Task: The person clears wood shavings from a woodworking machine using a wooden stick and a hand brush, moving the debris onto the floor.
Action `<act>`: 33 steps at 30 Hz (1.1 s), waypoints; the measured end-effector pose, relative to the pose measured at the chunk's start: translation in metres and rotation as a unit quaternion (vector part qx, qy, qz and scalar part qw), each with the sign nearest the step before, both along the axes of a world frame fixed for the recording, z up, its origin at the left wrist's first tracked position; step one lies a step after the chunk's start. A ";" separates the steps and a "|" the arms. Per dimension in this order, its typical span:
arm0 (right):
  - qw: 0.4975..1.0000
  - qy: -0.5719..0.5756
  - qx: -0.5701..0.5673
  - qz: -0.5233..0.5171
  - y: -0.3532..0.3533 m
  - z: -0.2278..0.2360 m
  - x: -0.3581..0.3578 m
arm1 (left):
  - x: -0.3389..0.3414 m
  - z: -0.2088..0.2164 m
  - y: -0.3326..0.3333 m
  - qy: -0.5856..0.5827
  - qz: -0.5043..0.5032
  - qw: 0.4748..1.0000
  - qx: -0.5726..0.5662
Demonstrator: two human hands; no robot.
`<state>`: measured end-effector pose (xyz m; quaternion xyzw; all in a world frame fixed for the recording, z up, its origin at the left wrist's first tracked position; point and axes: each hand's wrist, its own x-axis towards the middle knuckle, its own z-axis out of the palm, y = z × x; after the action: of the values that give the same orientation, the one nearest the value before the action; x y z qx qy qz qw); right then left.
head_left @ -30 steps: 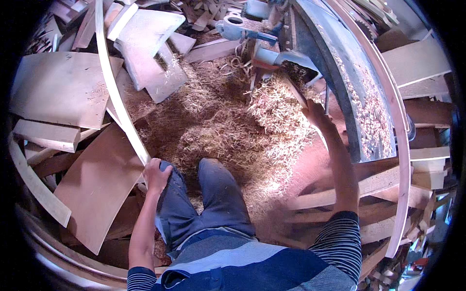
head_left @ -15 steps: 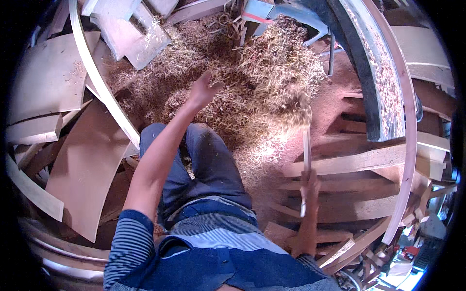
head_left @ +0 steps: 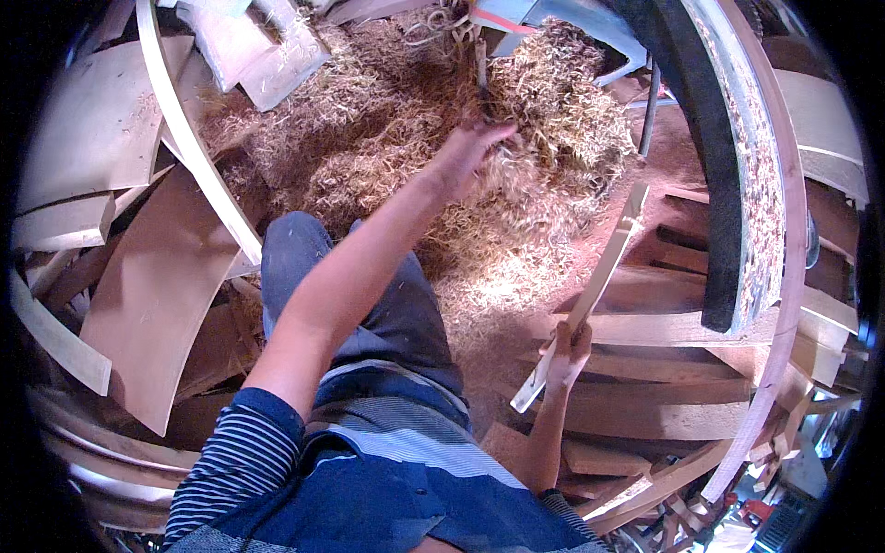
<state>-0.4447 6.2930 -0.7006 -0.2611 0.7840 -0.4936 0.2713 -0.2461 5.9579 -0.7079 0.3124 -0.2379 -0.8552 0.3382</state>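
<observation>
My right hand (head_left: 569,353) is closed round a narrow wooden slat (head_left: 604,272). The slat slants from near my right thigh up toward the far right, its upper end standing free of the shavings. My left hand (head_left: 481,143) reaches across to the far middle, over the heap of wood shavings (head_left: 562,101). Its fingers look stretched out and partly apart, some of them hidden behind the hand. Just beneath it, loose shavings are blurred by motion.
A dark curved machine edge (head_left: 719,147) dusted with shavings arches along the right, beside a long bent wooden strip (head_left: 784,276). Stacked boards (head_left: 645,405) lie at lower right. Curved panels (head_left: 152,313) and a pale strip (head_left: 189,138) stand at left. Blue metal (head_left: 599,41) juts in at the top.
My left hand has swung right and farther out over the heap. The slat's upper end has come away from the shavings and tilted right, while my right hand keeps its grip.
</observation>
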 end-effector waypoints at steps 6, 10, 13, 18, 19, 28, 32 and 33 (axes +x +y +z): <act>0.999 -0.010 -0.050 0.006 -0.050 0.040 0.020 | -0.028 0.063 0.035 0.161 0.017 0.987 -0.007; 0.994 0.020 -0.105 -0.010 -0.050 0.041 0.007 | -0.044 0.129 0.031 0.156 0.047 0.986 0.019; 0.997 0.007 -0.080 -0.002 -0.046 0.047 0.004 | -0.054 0.161 0.018 0.176 0.078 0.981 0.041; 0.997 -0.016 -0.075 -0.013 -0.042 0.034 0.005 | -0.065 0.171 0.005 0.234 0.097 0.967 0.002; 0.996 -0.014 -0.089 -0.016 -0.044 0.029 0.006 | -0.065 0.167 0.004 0.213 0.091 0.973 -0.015; 0.998 -0.005 -0.068 0.003 -0.059 0.026 0.017 | -0.065 0.128 0.036 0.112 0.066 0.989 -0.077; 0.998 -0.001 -0.066 0.016 -0.056 0.028 0.015 | -0.046 0.102 0.043 0.075 0.030 0.991 -0.106; 0.997 -0.003 -0.076 0.016 -0.058 0.030 0.018 | -0.042 0.097 0.049 0.082 0.052 0.991 -0.087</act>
<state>-0.4271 6.2351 -0.6710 -0.2921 0.7394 -0.5478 0.2607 -0.2883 6.0067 -0.6107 0.2225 -0.2665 -0.8352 0.4266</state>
